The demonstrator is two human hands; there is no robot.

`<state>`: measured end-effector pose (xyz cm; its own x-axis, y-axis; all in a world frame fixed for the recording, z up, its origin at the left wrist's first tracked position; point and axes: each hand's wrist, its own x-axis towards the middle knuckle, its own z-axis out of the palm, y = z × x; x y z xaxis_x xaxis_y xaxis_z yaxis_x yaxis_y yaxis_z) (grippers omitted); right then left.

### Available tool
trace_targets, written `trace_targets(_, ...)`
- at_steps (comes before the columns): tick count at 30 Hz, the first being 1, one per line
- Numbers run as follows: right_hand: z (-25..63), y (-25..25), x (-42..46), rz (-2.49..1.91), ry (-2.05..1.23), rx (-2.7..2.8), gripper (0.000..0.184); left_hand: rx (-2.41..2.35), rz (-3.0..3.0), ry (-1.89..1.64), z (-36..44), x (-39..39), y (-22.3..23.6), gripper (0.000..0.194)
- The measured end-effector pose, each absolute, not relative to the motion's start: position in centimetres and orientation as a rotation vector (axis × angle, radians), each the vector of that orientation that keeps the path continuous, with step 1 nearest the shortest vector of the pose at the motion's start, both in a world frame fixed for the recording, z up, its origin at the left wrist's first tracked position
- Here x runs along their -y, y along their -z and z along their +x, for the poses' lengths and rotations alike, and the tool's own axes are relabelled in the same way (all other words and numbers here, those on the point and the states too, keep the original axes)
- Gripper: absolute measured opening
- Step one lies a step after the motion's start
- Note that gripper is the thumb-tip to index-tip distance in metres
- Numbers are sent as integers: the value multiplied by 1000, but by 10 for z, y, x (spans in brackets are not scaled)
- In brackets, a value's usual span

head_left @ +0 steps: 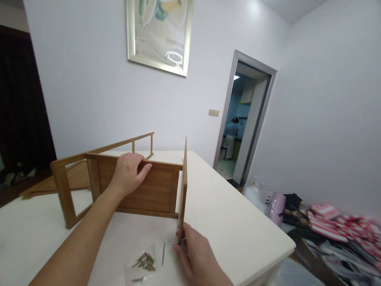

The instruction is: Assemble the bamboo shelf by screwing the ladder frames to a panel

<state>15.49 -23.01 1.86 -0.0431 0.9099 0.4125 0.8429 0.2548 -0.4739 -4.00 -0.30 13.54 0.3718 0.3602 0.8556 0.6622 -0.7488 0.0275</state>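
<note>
A brown wooden shelf panel (157, 188) stands on its long edge, joined at the left to a wooden side frame (64, 194). My left hand (129, 172) is closed over the panel's top edge, thumb on the near face. At its right end, a narrow wooden board (185, 174) meets the panel upright. My right hand (198, 252) pinches the near lower end of this board, with some fingers hidden behind it. An L-shaped hex key (164, 252) lies just left of that hand. Beside it is a clear plastic bag (145, 262) with several bronze screws.
The white table (226, 222) has its right corner toward a pile of clothes and bags (333, 226) on the floor. Another wooden panel (53, 180) lies behind the frame at left. Through the doorway (241, 119), a person (230, 137) stands in the kitchen.
</note>
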Motion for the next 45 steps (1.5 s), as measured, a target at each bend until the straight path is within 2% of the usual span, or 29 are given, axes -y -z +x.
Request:
trace_targets(9,159,-12,228,-1464,-157,1866,22,948,-2326,1340,-37,9,-139,20)
trace_targets(15,164,-9,226,-1495,-202,1869,23,961,-2320,1393,-37,15,-142,22)
trace_targets(22,158,-18,227,-1463,-290,1834,16,961,-2357,1427,-36,17,-144,21)
trace_targets(27,157,-20,227,-1507,-246,1886,20,967,-2358,1430,-36,15,-143,21)
trace_targets(33,159,-22,227,-1554,-299,1925,37,927,-2316,1406,-36,11,-140,22)
trace_targets(45,156,-27,230,-1682,-248,1877,37,889,-2298,1372,-37,8,-137,24)
